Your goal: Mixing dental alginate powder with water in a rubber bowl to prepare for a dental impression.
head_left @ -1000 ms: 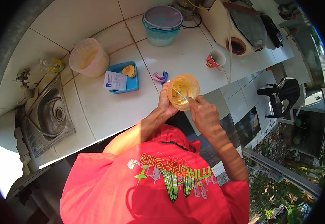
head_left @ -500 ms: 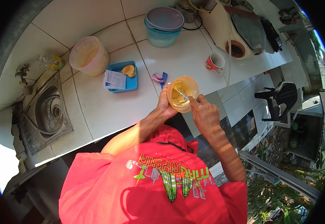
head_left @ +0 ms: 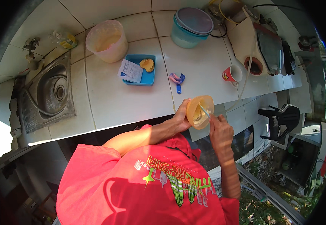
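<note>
My left hand (head_left: pixel 181 118) grips an orange flexible bowl (head_left: pixel 197 106) from its left side, tilted toward my right, at the counter's front edge. In the bowl is some creamy yellow substance. My right hand (head_left: pixel 221 133) is closed on a light-coloured spatula (head_left: pixel 204 110) that reaches into the bowl. Just behind, on the white tiled counter (head_left: pixel 110 103), lies a blue dental impression tray (head_left: pixel 178 88) with pink material. To its left stands a blue rectangular container (head_left: pixel 148 78) holding a printed paper (head_left: pixel 130 70) and a yellowish moulded lump (head_left: pixel 146 64).
A steel sink (head_left: pixel 60 90) and tap (head_left: pixel 32 48) are at left. Behind are a translucent tub (head_left: pixel 106 37), plastic bottle (head_left: pixel 67 39) and lidded teal container (head_left: pixel 185 35). At right are a red mug (head_left: pixel 232 75), beige machine (head_left: pixel 252 48) with hose and, beyond the counter, a black chair (head_left: pixel 281 120).
The view has shifted. The bowl has moved nearer me, away from the impression tray, and is tilted more to the right; my right hand and spatula have moved with it.
</note>
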The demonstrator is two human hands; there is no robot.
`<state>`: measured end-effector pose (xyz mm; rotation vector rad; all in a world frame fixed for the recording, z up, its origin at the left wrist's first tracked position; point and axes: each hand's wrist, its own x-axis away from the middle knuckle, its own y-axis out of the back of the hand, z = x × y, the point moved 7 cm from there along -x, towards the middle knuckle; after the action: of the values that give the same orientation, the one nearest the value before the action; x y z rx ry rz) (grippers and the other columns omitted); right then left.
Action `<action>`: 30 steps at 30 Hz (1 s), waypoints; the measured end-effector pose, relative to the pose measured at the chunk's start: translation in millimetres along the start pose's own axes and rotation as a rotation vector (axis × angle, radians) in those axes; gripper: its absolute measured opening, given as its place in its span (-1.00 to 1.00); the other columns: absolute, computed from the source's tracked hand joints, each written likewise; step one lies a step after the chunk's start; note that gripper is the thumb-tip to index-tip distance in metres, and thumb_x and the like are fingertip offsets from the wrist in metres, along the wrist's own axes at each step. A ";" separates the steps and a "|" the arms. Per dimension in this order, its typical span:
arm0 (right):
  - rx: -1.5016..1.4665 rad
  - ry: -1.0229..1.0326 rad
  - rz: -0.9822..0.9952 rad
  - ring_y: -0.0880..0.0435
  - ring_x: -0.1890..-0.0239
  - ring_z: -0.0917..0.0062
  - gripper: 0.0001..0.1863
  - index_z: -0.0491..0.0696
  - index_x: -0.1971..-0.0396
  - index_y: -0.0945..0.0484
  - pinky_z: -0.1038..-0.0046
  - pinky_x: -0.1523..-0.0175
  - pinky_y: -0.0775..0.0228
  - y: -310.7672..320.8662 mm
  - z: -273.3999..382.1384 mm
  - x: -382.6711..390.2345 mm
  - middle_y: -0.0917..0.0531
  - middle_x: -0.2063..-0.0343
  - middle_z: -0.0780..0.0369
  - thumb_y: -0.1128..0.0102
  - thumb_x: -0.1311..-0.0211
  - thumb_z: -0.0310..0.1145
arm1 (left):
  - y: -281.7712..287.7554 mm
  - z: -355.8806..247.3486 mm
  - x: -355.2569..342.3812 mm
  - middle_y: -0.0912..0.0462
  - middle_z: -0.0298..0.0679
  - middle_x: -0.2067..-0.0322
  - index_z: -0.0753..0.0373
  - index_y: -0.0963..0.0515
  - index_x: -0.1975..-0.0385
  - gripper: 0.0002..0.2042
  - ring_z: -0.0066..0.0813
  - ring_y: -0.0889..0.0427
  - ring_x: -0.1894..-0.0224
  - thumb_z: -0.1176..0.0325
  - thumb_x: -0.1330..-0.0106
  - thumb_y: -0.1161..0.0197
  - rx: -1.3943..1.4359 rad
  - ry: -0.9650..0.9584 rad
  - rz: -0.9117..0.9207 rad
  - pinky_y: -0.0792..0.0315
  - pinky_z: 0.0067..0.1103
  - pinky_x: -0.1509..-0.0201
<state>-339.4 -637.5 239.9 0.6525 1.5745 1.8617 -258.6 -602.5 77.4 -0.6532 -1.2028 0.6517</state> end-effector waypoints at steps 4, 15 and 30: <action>-0.018 0.062 0.334 -0.67 0.47 0.20 -0.81 -0.01 0.17 -0.62 0.23 0.42 -0.52 -23.2 6.7 0.0 -0.59 0.40 0.17 -0.11 -0.28 -0.37 | -11.5 -19.3 -0.1 -0.57 -0.27 0.12 0.10 -0.45 0.02 -0.66 -0.32 -0.56 0.04 0.04 -0.37 0.00 -0.103 -0.154 0.161 -0.44 -0.20 -0.14; 0.036 -0.018 -0.076 -0.64 0.50 0.25 -0.81 -0.03 0.19 -0.62 0.28 0.42 -0.47 -1.8 15.8 -11.8 -0.56 0.45 0.19 -0.21 -0.21 -0.38 | -1.4 -23.0 0.6 -0.57 -0.23 0.09 0.16 -0.45 0.06 -0.70 -0.29 -0.56 0.02 0.13 -0.40 0.07 0.004 0.004 0.074 -0.44 -0.24 -0.15; 0.056 0.123 0.105 -0.65 0.48 0.28 -0.80 0.00 0.17 -0.63 0.30 0.41 -0.50 -13.1 14.6 -19.1 -0.59 0.42 0.22 -0.16 -0.21 -0.41 | -3.2 -50.9 2.4 -0.50 -0.26 0.10 0.14 -0.34 0.00 -0.63 -0.36 -0.56 0.05 -0.02 -0.49 0.16 -0.430 -0.218 0.135 -0.54 -0.20 -0.01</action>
<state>-314.1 -639.9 229.8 0.6678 1.7054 1.9735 -208.4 -608.3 69.6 -1.0509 -1.5305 0.5901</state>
